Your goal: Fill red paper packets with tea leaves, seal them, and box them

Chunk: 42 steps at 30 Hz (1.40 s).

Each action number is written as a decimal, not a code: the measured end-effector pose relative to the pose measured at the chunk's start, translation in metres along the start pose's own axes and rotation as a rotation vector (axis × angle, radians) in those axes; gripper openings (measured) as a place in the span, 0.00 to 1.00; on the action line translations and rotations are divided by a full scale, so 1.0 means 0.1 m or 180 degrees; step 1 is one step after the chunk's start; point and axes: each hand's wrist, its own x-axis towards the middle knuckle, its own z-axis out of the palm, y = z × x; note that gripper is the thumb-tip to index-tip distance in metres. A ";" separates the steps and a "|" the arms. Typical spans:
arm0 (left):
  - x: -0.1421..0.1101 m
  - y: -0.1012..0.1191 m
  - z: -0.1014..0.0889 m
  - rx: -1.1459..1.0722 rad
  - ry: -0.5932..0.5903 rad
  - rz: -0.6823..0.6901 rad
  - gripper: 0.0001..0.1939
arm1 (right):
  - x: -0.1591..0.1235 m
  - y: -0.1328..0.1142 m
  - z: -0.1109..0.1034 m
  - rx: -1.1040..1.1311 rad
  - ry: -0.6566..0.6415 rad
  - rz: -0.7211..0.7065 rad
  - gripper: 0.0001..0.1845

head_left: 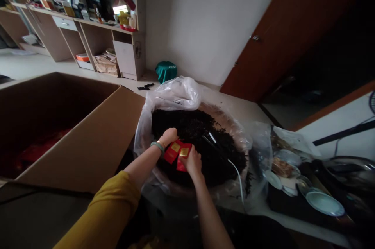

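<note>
My left hand (pixel 168 137), with a pale green bangle at the wrist, is closed at the top of a small red packet (pixel 170 156) with a gold label. Beside it my right hand (pixel 193 162) grips a second red packet (pixel 184 152), also gold-labelled, with the thumb across its front. Both packets are over a wide, round container lined with a clear plastic bag (pixel 178 94). It holds a heap of dark, loose, leaf-like material (pixel 190 120). On the heap, right of my hands, lies a slim dark tool (pixel 213 141) with a white strip and a white cord (pixel 240 186).
A large open cardboard box (pixel 88 147) with red items (pixel 43 147) inside stands at left. On the right are several dishes (pixel 325 203) and plastic bags. A shelving desk (pixel 125 57), a green-covered object (pixel 166 71) and a brown door (pixel 272 34) lie beyond.
</note>
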 end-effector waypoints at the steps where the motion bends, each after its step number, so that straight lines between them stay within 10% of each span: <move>1: 0.04 -0.02 0.01 0.0015 -0.0062 -0.0063 0.11 | 0.02 0.00 0.00 0.0127 -0.0097 -0.0025 0.30; 4: 0.12 -0.09 0.01 0.0034 -0.0157 -0.0209 0.12 | 0.08 0.02 -0.02 0.0977 -0.0182 0.0165 0.16; 10: 0.14 -0.11 0.01 -0.0238 -0.0425 -0.0058 0.08 | 0.01 0.03 -0.12 0.3914 -0.0431 0.1096 0.22; 19: -0.29 0.08 0.01 -0.0358 0.0099 0.0595 0.22 | -0.07 -0.15 -0.03 0.5364 -0.0556 0.1471 0.17; 25: -0.48 -0.14 0.01 -0.0097 -0.0051 0.0596 0.14 | -0.04 -0.01 -0.02 0.5447 -0.0180 0.1520 0.19; 34: -0.61 -0.18 0.20 -0.0056 0.0049 -0.0182 0.35 | 0.05 0.21 -0.05 0.5295 0.0341 0.1624 0.20; 42: -0.66 -0.34 0.22 -0.0897 0.0031 -0.0181 0.38 | 0.43 0.01 -0.04 0.3869 -0.0294 0.1024 0.13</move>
